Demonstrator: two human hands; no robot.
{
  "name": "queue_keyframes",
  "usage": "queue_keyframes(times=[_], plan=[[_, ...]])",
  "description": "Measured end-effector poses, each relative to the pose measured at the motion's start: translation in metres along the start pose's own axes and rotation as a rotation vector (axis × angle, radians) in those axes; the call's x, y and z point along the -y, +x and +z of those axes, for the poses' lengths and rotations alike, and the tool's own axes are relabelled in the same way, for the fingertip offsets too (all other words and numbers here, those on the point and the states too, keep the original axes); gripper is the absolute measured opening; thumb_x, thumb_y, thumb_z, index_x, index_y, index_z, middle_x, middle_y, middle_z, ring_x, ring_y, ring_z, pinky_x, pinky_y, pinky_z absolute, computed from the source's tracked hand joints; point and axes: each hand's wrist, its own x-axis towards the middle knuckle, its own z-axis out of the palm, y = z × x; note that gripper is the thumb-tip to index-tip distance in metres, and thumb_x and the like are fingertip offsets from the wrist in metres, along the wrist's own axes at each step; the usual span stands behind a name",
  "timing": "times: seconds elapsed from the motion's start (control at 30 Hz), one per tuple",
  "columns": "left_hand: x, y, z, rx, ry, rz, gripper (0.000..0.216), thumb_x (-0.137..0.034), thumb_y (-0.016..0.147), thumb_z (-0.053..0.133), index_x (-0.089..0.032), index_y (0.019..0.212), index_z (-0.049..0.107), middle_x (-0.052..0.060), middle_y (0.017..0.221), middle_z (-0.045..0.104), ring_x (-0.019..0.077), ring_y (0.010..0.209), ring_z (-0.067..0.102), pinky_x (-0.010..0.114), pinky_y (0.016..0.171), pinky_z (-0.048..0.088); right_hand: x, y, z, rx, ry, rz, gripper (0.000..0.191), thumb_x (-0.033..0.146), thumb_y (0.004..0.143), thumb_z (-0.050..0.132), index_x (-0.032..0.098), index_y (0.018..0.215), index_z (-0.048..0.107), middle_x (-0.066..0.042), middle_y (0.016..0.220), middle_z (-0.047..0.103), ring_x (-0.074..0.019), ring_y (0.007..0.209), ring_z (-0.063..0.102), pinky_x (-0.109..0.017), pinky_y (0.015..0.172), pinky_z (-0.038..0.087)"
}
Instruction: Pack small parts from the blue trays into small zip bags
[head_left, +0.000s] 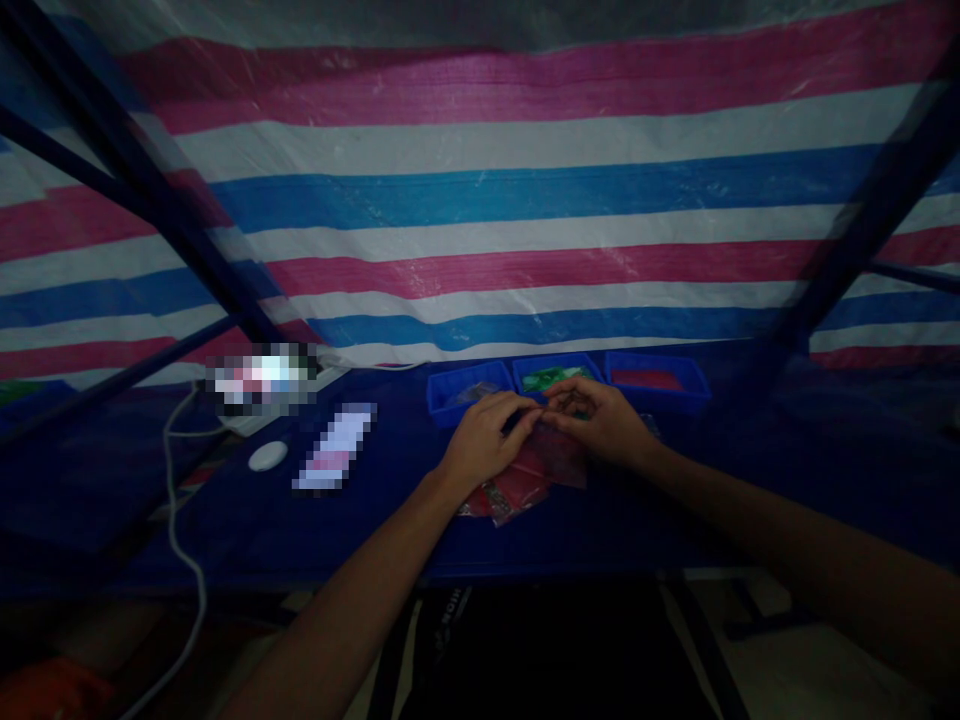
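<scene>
My left hand and my right hand meet above the blue table, thumbs and fingertips pinched together. Between them hangs a small clear plastic bag, its top edge in my fingers; it looks reddish in the dim light. Several flat plastic bags with red contents lie overlapping on the table just below my left hand. Behind my hands stand three blue trays: the left tray holds clear bags, the middle tray has green packets, and the right tray has red pieces.
Left of my hands lie a blurred phone-like screen and a white round disc. A second blurred bright device sits on a white power strip, whose cable runs down the left. A striped sheet hangs behind the table.
</scene>
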Motion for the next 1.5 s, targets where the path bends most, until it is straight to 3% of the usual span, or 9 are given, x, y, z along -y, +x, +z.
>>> queue_keyframes(times=[0.2,0.37,0.53,0.77,1.17,1.5], plan=[[-0.001,0.0,0.001,-0.049,-0.014,-0.005,0.017,-0.028,0.102,0.055,-0.019,0.108,0.068,0.006,0.103,0.074,0.0209,0.098,0.07,0.039,0.092,0.055,-0.002,0.002,-0.001,-0.017,0.125,0.053,0.041,0.039,0.076,0.086,0.022,0.109,0.069,-0.005,0.098,0.076,-0.0199,0.089,0.074,-0.038,0.088,0.061],[-0.002,0.001,0.001,-0.087,-0.042,0.003,0.02,-0.025,0.099,0.059,-0.02,0.117,0.068,0.006,0.105,0.075,0.0198,0.097,0.072,0.038,0.091,0.057,0.002,0.001,0.0,-0.013,0.118,0.053,0.034,0.039,0.077,0.085,0.023,0.105,0.073,-0.005,0.097,0.078,-0.0213,0.091,0.076,-0.038,0.088,0.061],[-0.004,0.002,0.001,-0.11,-0.052,-0.026,0.016,-0.023,0.098,0.061,-0.02,0.112,0.069,0.004,0.101,0.075,0.0189,0.094,0.071,0.038,0.089,0.057,0.006,0.0,0.0,-0.037,0.072,0.046,0.026,0.039,0.08,0.082,0.023,0.099,0.076,-0.005,0.098,0.079,-0.0218,0.09,0.076,-0.039,0.087,0.062],[0.0,0.001,0.002,-0.069,-0.033,-0.057,0.016,-0.028,0.1,0.06,-0.02,0.11,0.07,0.006,0.103,0.075,0.0204,0.096,0.072,0.038,0.089,0.056,0.007,0.0,-0.001,-0.059,0.058,0.068,0.025,0.042,0.077,0.085,0.023,0.092,0.078,-0.005,0.092,0.079,-0.0225,0.085,0.076,-0.039,0.083,0.062],[-0.005,0.002,-0.001,-0.057,-0.063,-0.065,0.008,-0.021,0.096,0.06,-0.019,0.099,0.067,0.003,0.092,0.071,0.0182,0.086,0.067,0.034,0.082,0.051,0.008,-0.001,0.002,-0.032,-0.004,0.008,0.025,0.04,0.08,0.083,0.022,0.095,0.075,-0.005,0.097,0.078,-0.0218,0.09,0.075,-0.038,0.088,0.06],[-0.008,0.002,-0.004,-0.071,-0.096,-0.048,0.011,-0.026,0.1,0.058,-0.018,0.098,0.065,0.003,0.092,0.069,0.018,0.089,0.066,0.034,0.084,0.05,0.01,-0.001,0.001,-0.017,0.027,0.009,0.022,0.04,0.082,0.081,0.024,0.097,0.078,-0.004,0.099,0.079,-0.0222,0.092,0.076,-0.038,0.088,0.061]])
